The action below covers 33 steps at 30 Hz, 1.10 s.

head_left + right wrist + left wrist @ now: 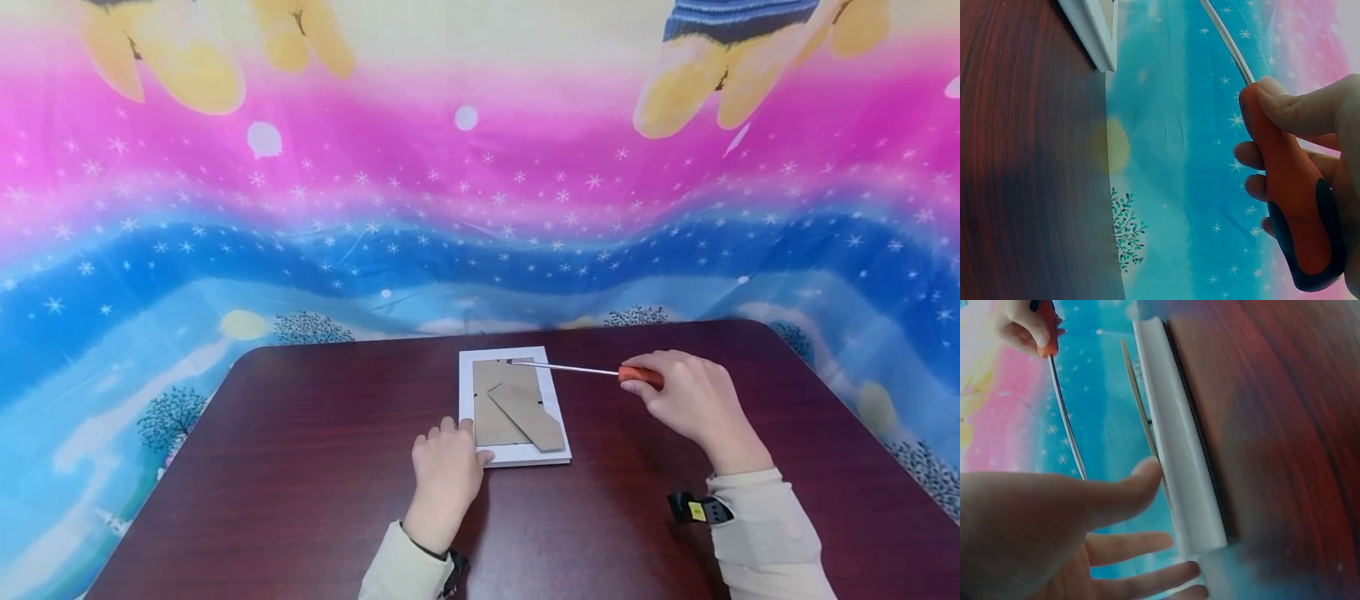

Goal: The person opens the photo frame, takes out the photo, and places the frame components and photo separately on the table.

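Note:
A white picture frame (556, 433) lies face down on the table, its brown backing board (491, 421) and slanted stand leg (525, 419) facing up. My left hand (447, 467) rests at its near left corner, the thumb on the near rim and the fairly straight fingers beside the left rim. In my right hand (693, 400) I grip the orange and black handle of a screwdriver (1297, 206), thumb laid along the handle. Its long metal shaft (570, 367) reaches left across the rim. The tip is at a small dark tab near the backing's far edge.
Dark tabs (540, 402) also sit along the backing's other sides. The reddish-brown wooden table (315, 467) has rounded far corners. A colourful printed cloth (480, 208) hangs behind and beside it. Each wrist wears a black strap (701, 508).

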{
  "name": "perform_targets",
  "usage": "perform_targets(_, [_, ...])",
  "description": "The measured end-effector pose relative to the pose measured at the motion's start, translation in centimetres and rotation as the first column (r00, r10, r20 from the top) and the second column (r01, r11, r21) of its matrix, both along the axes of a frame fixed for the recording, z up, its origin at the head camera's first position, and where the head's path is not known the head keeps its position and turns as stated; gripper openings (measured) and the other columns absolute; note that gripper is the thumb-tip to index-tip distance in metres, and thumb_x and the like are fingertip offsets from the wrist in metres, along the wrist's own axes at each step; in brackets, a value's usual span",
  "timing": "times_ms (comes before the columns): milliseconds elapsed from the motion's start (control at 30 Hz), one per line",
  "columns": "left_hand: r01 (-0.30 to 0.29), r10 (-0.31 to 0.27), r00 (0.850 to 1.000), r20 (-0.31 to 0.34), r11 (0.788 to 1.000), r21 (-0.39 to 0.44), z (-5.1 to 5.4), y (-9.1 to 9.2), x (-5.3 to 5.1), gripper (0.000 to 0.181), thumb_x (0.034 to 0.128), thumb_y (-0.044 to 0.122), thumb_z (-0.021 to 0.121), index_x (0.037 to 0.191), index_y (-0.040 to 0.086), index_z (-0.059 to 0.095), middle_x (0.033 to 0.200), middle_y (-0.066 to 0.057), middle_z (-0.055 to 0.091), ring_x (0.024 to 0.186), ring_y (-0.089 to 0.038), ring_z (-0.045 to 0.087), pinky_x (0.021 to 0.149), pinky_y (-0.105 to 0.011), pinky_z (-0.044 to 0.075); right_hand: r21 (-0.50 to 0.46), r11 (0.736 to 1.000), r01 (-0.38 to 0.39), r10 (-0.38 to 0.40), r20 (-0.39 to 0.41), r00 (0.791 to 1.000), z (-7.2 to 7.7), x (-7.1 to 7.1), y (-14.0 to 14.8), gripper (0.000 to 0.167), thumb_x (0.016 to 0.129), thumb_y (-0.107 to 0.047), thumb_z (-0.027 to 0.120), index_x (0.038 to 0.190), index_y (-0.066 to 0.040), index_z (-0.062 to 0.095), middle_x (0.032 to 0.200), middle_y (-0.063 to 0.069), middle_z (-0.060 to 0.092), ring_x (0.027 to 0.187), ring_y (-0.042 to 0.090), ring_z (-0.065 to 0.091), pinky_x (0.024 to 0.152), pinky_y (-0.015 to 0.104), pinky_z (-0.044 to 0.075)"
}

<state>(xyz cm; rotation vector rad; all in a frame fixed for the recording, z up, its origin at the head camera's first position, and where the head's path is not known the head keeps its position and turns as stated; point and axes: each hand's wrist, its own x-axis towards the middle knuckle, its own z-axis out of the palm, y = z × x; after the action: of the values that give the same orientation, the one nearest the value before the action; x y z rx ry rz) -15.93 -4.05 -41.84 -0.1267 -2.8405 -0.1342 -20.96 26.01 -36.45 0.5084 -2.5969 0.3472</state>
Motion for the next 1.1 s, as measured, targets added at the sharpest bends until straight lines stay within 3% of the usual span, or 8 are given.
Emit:
perform_targets(100, [0.011,-0.011,1.000,0.021,1.000,0.006,-0.2,-0.5,-0.3,0.054,0.0750,0.047,0.082,0.107,0.005,0.071,0.092,-0.012,0.062,0.082,-0.028,0.062,0.065,-0.040,0.049,0.000,1.000,-0.002,0.002,0.005,1.000,-0.1,0.0,-0.1,0.027,0.079,-0.026,0.083,0.104,-0.017,0.079,0.086,0.003,0.072,0.066,0.019,0.059,0.054,0.040,0.047])
perform_targets(200, [0.032,-0.032,0.998,0.060,0.999,0.008,-0.5,-1.0,-0.6,0.060,0.0784,0.049,0.079,0.117,0.004,0.069,0.116,-0.017,0.063,0.097,-0.031,0.062,0.072,-0.043,0.051,0.007,1.000,-0.003,0.003,0.015,1.000,-0.3,-0.2,-0.3,0.026,0.079,-0.025,0.083,0.103,-0.017,0.079,0.086,0.003,0.072,0.066,0.018,0.058,0.055,0.039,0.047])
perform_targets(367, [0.113,-0.118,0.984,0.136,0.993,0.039,-0.7,-2.1,-1.2,0.067,0.0840,0.050,0.073,0.131,0.004,0.062,0.146,-0.016,0.049,0.126,-0.033,0.050,0.094,-0.050,0.047,0.027,1.000,-0.010,0.009,0.036,0.999,-0.7,-0.4,-0.8,0.024,0.079,-0.025,0.083,0.101,-0.018,0.079,0.085,0.002,0.071,0.064,0.017,0.056,0.054,0.038,0.046])
perform_targets(500, [0.192,-0.202,0.962,0.184,0.979,0.073,-0.9,-2.7,-1.7,0.070,0.0873,0.051,0.070,0.138,0.005,0.057,0.151,-0.013,0.044,0.136,-0.032,0.041,0.104,-0.053,0.040,0.033,0.999,-0.030,0.028,0.051,0.998,-1.2,-0.6,-1.4,0.023,0.079,-0.025,0.084,0.101,-0.019,0.079,0.085,0.001,0.072,0.066,0.018,0.059,0.056,0.039,0.048])
perform_targets(633, [0.221,-0.241,0.949,0.205,0.969,0.112,-1.0,-3.1,-2.0,0.073,0.0878,0.052,0.069,0.140,0.004,0.054,0.150,-0.013,0.045,0.136,-0.032,0.041,0.105,-0.054,0.039,0.040,0.997,-0.060,0.058,0.053,0.997,-1.8,-0.8,-2.2,0.023,0.079,-0.024,0.084,0.101,-0.018,0.079,0.086,0.001,0.072,0.068,0.018,0.060,0.057,0.039,0.049])
perform_targets(1100, [0.244,-0.271,0.939,0.214,0.959,0.144,-1.5,-3.7,-2.5,0.080,0.0830,0.058,0.072,0.141,0.005,0.054,0.149,-0.014,0.047,0.135,-0.032,0.044,0.105,-0.052,0.039,0.090,0.988,-0.123,0.121,0.027,0.992,-3.2,-1.1,-3.9,0.025,0.076,-0.026,0.087,0.098,-0.016,0.079,0.080,0.000,0.069,0.065,0.017,0.060,0.055,0.037,0.049])
